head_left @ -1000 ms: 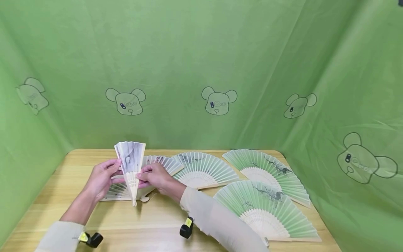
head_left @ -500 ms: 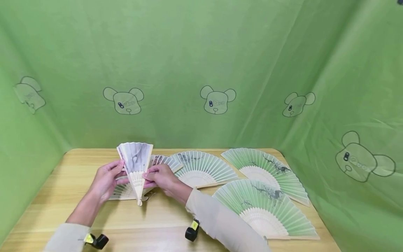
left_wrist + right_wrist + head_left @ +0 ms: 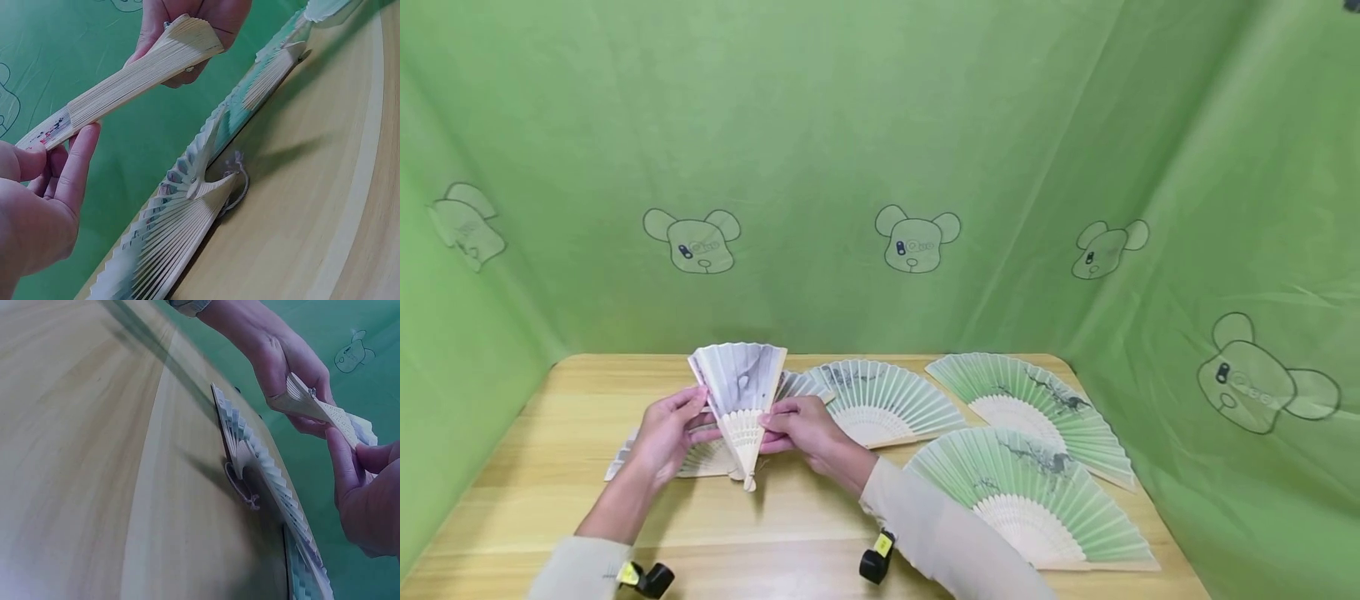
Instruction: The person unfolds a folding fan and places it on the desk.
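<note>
A partly spread folding fan [image 3: 739,383], with grey-white cloth and pale slatted ribs, is held upright above the table. My left hand [image 3: 670,433] pinches its left edge, thumb in front and fingers behind. On the opposite edge, my right hand [image 3: 808,429] pinches the end rib between thumb and fingers. The pivot points down toward me. In the left wrist view the held fan [image 3: 140,72] appears side-on, with small red and dark markings on its cloth. Beneath the hands lies a spread white fan [image 3: 703,462], partly hidden.
A spread pale green-white fan [image 3: 872,408] lies right of the hands. Two greener fans, one at the back [image 3: 1037,400] and one in front [image 3: 1037,500], lie at the right of the wooden table [image 3: 760,550]. Green cloth walls [image 3: 812,125] surround the table.
Both hands have moved right with the held fan, and it has spread wider. More of the white fan's left end now shows. The other fans on the table stay put.
</note>
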Demonstrator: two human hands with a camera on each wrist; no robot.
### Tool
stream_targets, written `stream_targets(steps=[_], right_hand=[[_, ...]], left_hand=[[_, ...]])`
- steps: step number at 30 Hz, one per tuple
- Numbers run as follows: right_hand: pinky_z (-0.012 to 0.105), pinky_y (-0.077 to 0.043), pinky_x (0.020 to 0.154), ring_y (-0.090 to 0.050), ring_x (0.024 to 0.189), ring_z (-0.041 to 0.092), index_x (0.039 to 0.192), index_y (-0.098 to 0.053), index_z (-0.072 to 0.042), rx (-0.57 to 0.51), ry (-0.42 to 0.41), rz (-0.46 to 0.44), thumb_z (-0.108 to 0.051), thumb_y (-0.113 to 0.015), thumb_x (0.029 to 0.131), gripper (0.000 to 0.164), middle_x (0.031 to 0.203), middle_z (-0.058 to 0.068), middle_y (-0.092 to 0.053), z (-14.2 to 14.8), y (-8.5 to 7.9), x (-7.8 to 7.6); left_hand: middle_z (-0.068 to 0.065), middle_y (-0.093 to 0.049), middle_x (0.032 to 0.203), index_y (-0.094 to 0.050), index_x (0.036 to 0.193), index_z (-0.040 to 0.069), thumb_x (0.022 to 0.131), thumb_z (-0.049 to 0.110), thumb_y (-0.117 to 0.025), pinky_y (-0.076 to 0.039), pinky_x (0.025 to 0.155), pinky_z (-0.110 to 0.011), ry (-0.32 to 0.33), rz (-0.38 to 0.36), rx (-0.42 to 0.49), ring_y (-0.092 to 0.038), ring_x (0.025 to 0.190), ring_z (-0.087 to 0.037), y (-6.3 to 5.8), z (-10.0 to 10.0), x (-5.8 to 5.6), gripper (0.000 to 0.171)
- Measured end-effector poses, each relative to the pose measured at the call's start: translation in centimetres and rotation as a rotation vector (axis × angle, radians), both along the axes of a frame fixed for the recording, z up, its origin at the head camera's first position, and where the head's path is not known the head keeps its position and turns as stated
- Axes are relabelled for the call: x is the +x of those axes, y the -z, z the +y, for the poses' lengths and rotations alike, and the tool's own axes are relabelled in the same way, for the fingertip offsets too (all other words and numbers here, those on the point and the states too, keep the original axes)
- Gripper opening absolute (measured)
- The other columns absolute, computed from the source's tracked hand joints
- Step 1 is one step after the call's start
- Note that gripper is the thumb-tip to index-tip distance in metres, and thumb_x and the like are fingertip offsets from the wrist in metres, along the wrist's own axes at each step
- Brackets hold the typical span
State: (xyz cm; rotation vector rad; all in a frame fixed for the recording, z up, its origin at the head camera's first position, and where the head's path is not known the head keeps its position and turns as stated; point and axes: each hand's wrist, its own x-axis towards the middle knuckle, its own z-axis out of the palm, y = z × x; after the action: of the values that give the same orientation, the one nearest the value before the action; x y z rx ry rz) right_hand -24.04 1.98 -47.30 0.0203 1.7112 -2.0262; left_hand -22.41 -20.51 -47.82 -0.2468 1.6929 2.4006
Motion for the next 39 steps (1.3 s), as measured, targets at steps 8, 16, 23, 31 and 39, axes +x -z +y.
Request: stream_targets(steps=[8, 16, 23, 31, 39], right_hand=[[0.033, -0.071, 0.077, -0.071, 0.07, 0.016, 0.112, -0.065, 0.011, -0.011, 0.0, -0.009, 0.004, -0.069, 0.093, 0.02, 0.084, 0.011, -0.069, 1.3, 0.4, 0.5], [0.033, -0.071, 0.079, -0.071, 0.072, 0.016, 0.111, -0.065, 0.012, -0.034, 0.002, -0.019, 0.005, -0.068, 0.094, 0.019, 0.085, 0.011, -0.069, 2.6, 0.8, 1.2], [0.033, -0.071, 0.08, -0.071, 0.074, 0.016, 0.114, -0.064, 0.013, -0.034, 0.008, -0.029, 0.004, -0.067, 0.095, 0.021, 0.087, 0.011, -0.069, 3.4, 1.0, 2.0], [0.032, -0.071, 0.08, -0.069, 0.076, 0.016, 0.118, -0.06, 0.015, -0.052, 0.017, -0.024, 0.003, -0.066, 0.096, 0.026, 0.09, 0.01, -0.066, 4.4, 1.1, 3.0], [0.031, -0.071, 0.079, -0.069, 0.077, 0.016, 0.117, -0.06, 0.013, -0.046, 0.026, -0.013, 0.002, -0.066, 0.097, 0.024, 0.091, 0.01, -0.066, 5.1, 1.1, 4.0]], left_hand=[[0.004, -0.075, 0.097, -0.067, 0.111, 0.017, 0.108, 0.017, -0.054, -0.07, 0.084, -0.029, 0.011, 0.003, 0.002, -0.073, 0.088, -0.01, 0.4, 1.2, 0.2, 0.013], [0.002, -0.077, 0.097, -0.065, 0.114, 0.012, 0.107, 0.011, -0.057, -0.069, 0.089, -0.029, 0.045, 0.018, 0.017, -0.075, 0.092, -0.012, 1.0, 2.3, 0.8, 0.011], [0.001, -0.078, 0.099, -0.07, 0.109, 0.017, 0.106, 0.011, -0.057, -0.069, 0.088, -0.028, 0.061, 0.014, 0.036, -0.076, 0.092, -0.013, 1.3, 3.3, 1.1, 0.014], [0.001, -0.079, 0.093, -0.066, 0.116, 0.005, 0.106, 0.009, -0.057, -0.07, 0.085, -0.031, 0.036, 0.02, -0.036, -0.077, 0.086, -0.014, 0.9, 4.5, 1.8, 0.014], [0.002, -0.076, 0.095, -0.048, 0.141, -0.013, 0.107, 0.013, -0.057, -0.071, 0.083, -0.034, 0.035, -0.009, -0.146, -0.075, 0.085, -0.014, 0.6, 5.5, 2.3, 0.043]])
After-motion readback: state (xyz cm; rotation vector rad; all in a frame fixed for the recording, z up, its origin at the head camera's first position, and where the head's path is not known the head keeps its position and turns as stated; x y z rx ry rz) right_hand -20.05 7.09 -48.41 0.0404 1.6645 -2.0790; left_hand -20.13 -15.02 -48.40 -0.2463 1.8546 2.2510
